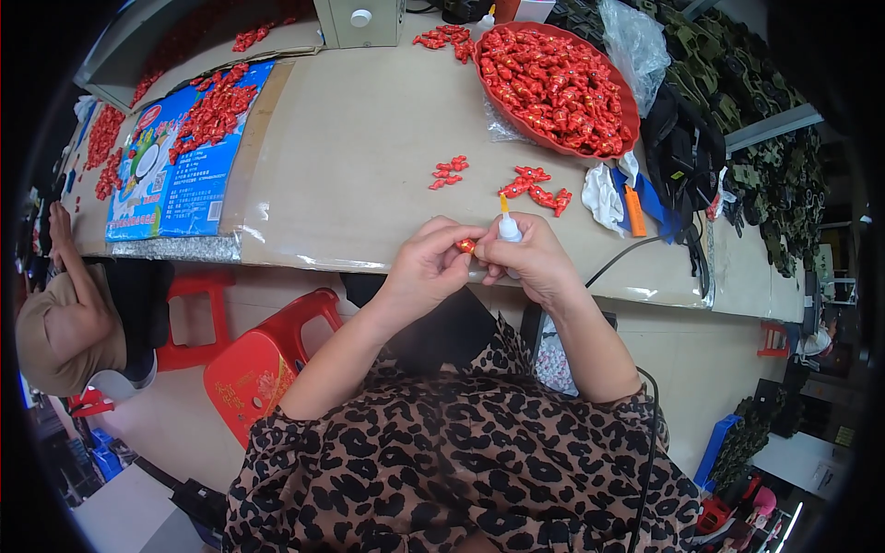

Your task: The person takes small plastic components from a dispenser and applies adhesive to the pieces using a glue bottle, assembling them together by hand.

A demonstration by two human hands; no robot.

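At the table's near edge, my left hand pinches a small red and gold figure between thumb and fingers. My right hand is closed round a small white squeeze bottle, its yellow nozzle pointing up and away from me. The fingertips of both hands meet close to the figure, so part of it is hidden. Just beyond my right hand lies a loose group of red figures. A smaller cluster of red figures rests farther left.
A red scalloped bowl heaped with red figures stands at the far right. More figures lie on a blue printed sheet at left. White cloth and an orange-handled tool lie right. A red stool and a seated person are left.
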